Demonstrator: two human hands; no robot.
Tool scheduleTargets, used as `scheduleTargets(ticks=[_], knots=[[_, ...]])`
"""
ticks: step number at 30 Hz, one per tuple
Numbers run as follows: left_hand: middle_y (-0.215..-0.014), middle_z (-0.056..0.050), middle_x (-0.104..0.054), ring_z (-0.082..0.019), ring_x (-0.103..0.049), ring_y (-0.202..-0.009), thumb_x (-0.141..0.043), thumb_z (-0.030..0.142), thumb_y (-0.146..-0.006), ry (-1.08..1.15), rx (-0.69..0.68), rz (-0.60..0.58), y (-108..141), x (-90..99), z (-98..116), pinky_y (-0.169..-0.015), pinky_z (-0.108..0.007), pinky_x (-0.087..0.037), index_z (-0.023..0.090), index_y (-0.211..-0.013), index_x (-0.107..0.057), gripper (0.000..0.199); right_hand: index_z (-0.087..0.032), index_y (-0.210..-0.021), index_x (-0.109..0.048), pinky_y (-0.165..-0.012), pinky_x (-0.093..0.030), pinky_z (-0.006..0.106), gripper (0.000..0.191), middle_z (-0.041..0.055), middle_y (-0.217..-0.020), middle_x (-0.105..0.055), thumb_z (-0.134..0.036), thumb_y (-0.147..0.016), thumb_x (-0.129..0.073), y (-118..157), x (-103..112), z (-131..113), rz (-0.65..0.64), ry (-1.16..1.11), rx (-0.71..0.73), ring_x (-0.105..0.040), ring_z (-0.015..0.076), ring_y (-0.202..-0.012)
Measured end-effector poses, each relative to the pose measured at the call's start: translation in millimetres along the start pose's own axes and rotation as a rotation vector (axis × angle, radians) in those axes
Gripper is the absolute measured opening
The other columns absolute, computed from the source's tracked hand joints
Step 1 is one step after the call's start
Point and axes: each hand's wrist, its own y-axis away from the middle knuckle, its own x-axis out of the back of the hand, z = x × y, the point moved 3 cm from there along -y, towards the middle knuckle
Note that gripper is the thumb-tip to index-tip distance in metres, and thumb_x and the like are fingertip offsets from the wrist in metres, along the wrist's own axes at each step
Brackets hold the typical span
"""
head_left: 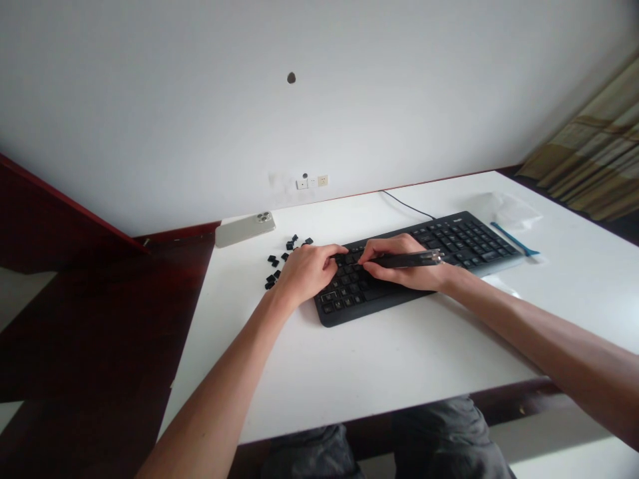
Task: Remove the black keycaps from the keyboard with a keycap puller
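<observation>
A black keyboard (379, 296) lies at a slant on the white table, with bare patches among the keys on its left part. My left hand (309, 269) rests over its left end, index finger stretched onto the keys and thumb bent apart from it. Nothing shows between those fingers. In a pinch grip, my right hand (399, 256) holds a dark pen-like tool (407, 259) whose metal end sticks out toward the wrist. Its tip points down at the keyboard near my left fingertips, hidden by my fingers. Several loose black keycaps (272, 259) lie scattered beyond my left hand.
A phone (244, 229) lies face down at the table's back left corner. To the keyboard's right are a blue brush-like tool (514, 238) and a crumpled translucent plastic bag (504, 209). A cable (407, 204) runs from the keyboard toward the wall below the sockets (313, 181).
</observation>
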Motion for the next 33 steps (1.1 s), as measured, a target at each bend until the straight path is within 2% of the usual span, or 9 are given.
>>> scheduleTargets(ticks=[11,19,29,33], knots=[[-0.093,0.001,-0.082,-0.019,-0.076,-0.083,-0.056,0.009,-0.092,0.01,-0.018,0.002,0,-1.4,-1,-0.089,-0.033,-0.057,0.032,-0.121,-0.083,0.045,-0.02,-0.099,-0.074,-0.065,-0.043,0.024,0.019,0.0013,-0.083,-0.074,-0.035,-0.101,-0.063,0,-2,-9,-0.033,0.088,0.106,-0.061,0.0122,-0.068],[-0.097,0.0,-0.083,-0.021,-0.076,-0.085,-0.055,0.014,-0.095,-0.012,0.021,-0.017,-1,-1.8,-1,-0.088,-0.034,-0.057,0.033,-0.122,-0.082,0.043,-0.021,-0.092,-0.075,-0.062,-0.041,0.025,0.02,-0.0014,-0.076,-0.072,-0.039,-0.098,-0.067,-2,-7,-1,0.059,0.052,-0.061,-0.057,0.0113,-0.062],[-0.093,0.0,-0.082,-0.02,-0.074,-0.082,-0.055,0.012,-0.094,0.0,0.009,-0.011,0,-1.4,0,-0.085,-0.032,-0.055,0.032,-0.12,-0.083,0.043,-0.022,-0.092,-0.073,-0.063,-0.041,0.027,0.023,-0.0006,-0.076,-0.071,-0.042,-0.098,-0.065,-2,-12,-1,0.062,0.045,-0.055,-0.056,0.0129,-0.063],[-0.086,0.002,-0.08,-0.019,-0.072,-0.078,-0.056,0.015,-0.096,0.013,0.001,-0.01,0,-1.0,0,-0.079,-0.03,-0.052,0.033,-0.123,-0.081,0.041,-0.021,-0.087,-0.073,-0.061,-0.04,0.028,0.028,-0.001,-0.072,-0.069,-0.046,-0.097,-0.067,-3,-11,3,0.116,0.025,-0.105,-0.054,0.0134,-0.062]])
